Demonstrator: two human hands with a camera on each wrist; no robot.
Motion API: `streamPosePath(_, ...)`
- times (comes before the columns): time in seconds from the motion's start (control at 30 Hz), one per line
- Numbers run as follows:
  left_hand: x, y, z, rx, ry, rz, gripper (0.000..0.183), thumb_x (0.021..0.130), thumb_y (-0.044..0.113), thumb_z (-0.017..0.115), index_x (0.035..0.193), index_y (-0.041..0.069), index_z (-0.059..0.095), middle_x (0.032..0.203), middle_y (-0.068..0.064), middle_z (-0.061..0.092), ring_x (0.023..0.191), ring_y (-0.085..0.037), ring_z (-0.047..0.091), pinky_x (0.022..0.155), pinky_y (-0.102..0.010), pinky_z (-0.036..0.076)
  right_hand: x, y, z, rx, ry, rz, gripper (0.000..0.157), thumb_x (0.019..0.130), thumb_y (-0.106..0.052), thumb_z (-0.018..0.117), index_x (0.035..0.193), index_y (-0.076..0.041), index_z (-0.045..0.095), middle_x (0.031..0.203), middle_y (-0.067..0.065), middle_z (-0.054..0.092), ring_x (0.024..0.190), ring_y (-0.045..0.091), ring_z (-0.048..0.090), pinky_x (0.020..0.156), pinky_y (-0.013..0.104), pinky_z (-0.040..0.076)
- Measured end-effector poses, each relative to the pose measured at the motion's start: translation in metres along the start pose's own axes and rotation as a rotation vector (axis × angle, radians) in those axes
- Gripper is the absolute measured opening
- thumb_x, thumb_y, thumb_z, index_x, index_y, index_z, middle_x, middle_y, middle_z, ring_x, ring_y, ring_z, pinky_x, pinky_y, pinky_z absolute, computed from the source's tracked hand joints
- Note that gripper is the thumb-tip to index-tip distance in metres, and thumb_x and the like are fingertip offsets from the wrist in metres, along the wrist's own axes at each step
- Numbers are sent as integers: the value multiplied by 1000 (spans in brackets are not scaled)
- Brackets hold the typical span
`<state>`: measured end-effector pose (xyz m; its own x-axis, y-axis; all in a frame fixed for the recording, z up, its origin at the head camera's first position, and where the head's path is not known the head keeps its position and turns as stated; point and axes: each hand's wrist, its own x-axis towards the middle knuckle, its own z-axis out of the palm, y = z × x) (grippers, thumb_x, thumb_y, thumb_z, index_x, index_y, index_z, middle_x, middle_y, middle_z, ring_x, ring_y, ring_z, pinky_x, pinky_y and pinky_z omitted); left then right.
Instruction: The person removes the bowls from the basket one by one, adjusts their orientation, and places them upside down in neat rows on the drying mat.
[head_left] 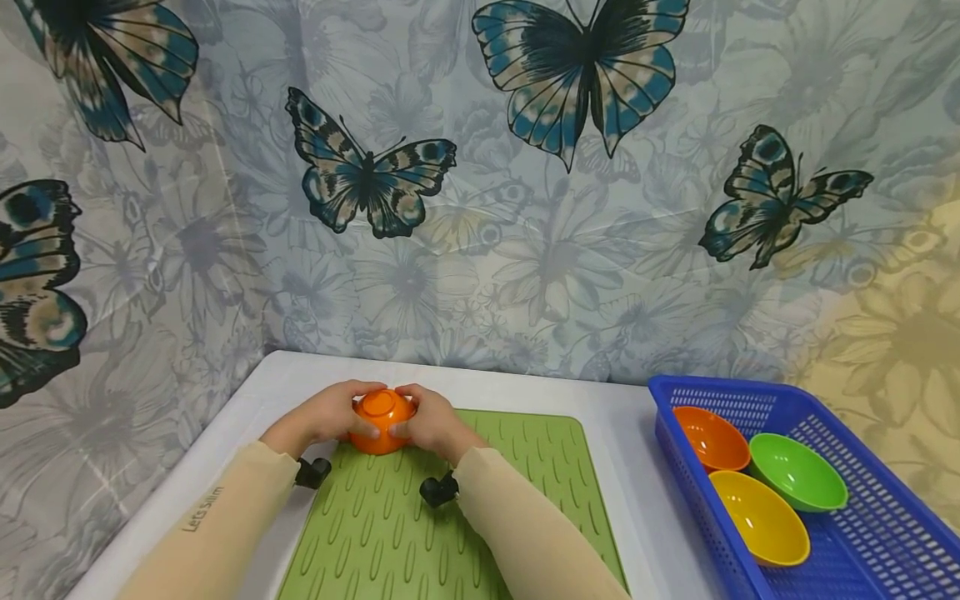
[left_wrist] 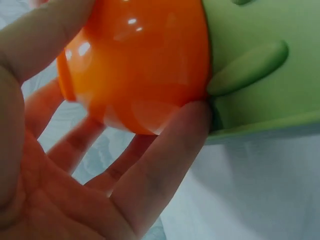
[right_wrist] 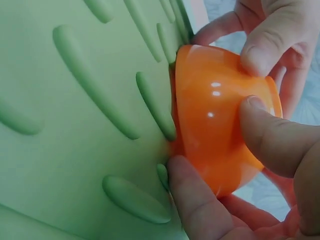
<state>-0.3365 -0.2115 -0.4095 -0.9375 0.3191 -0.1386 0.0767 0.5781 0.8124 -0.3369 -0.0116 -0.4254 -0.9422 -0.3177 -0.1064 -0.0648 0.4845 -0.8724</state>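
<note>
An orange bowl point(head_left: 383, 403) is upside down, foot upward, at the far left corner of the ribbed green mat point(head_left: 517, 492). From its left side, my left hand point(head_left: 330, 415) holds it, thumb on the outer wall and fingers spread round the side. On the opposite side my right hand point(head_left: 437, 427) grips it the same way. The right wrist view shows both thumbs pressing the glossy orange wall point(right_wrist: 210, 125), with a fingertip of the right hand down by the rim. In the left wrist view, the index finger reaches the rim beside the mat's edge.
A blue perforated basket point(head_left: 690, 492) stands on the right of the white table point(head_left: 626, 425). Inside it lie an orange bowl point(head_left: 711, 439), a green bowl point(head_left: 798, 472) and a yellow bowl point(head_left: 760, 518). Behind the table hangs a butterfly-print cloth point(head_left: 480, 275).
</note>
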Motion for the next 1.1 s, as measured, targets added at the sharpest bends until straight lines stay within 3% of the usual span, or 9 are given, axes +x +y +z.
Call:
streamPosePath(0.27, 2, 1, 0, 90, 19, -7, 81, 73, 10, 89, 145, 7, 52, 145, -20, 45, 108, -30, 57, 80, -40, 53, -2, -1, 2, 74, 4, 21, 60, 80, -3, 83, 134, -17, 61, 118, 8, 62, 96, 21, 59, 71, 32, 56)
streamPosePath(0.5, 3, 9, -1, 142, -10, -23, 60, 70, 4, 85, 125, 15, 63, 124, -11, 59, 91, -27, 58, 70, -39, 53, -3, -1, 0, 95, 23, 34, 57, 74, -5, 87, 125, -17, 65, 108, 5, 62, 85, 21, 61, 63, 33, 56)
streamPosePath(0.63, 4, 9, -2, 121, -45, -60, 58, 68, 1, 83, 121, 15, 63, 117, -9, 61, 86, -27, 59, 66, -40, 54, -5, -2, 0, 87, 4, 32, 53, 73, -6, 88, 121, -15, 66, 104, 4, 63, 82, 21, 60, 64, 33, 55)
streamPosePath(0.77, 0, 12, -5, 105, -84, -85, 59, 68, -2, 82, 122, 13, 62, 114, -10, 60, 84, -28, 60, 65, -42, 56, -6, -3, -1, 86, -20, 35, 51, 74, -5, 88, 120, -14, 67, 107, 4, 63, 83, 21, 61, 66, 33, 56)
streamPosePath(0.93, -1, 12, -6, 124, -76, -97, 59, 69, -3, 82, 121, 14, 62, 114, -10, 60, 83, -27, 60, 66, -41, 56, -5, 1, 0, 102, -35, 20, 56, 76, -2, 85, 127, -14, 66, 115, 5, 64, 88, 20, 61, 67, 33, 56)
streamPosePath(1.1, 2, 14, -4, 100, -98, -94, 59, 69, -5, 81, 122, 13, 61, 113, -10, 61, 82, -27, 61, 66, -41, 56, -12, -1, -10, 69, -72, 24, 61, 78, -2, 81, 135, -15, 63, 130, 15, 58, 92, 21, 63, 68, 35, 58)
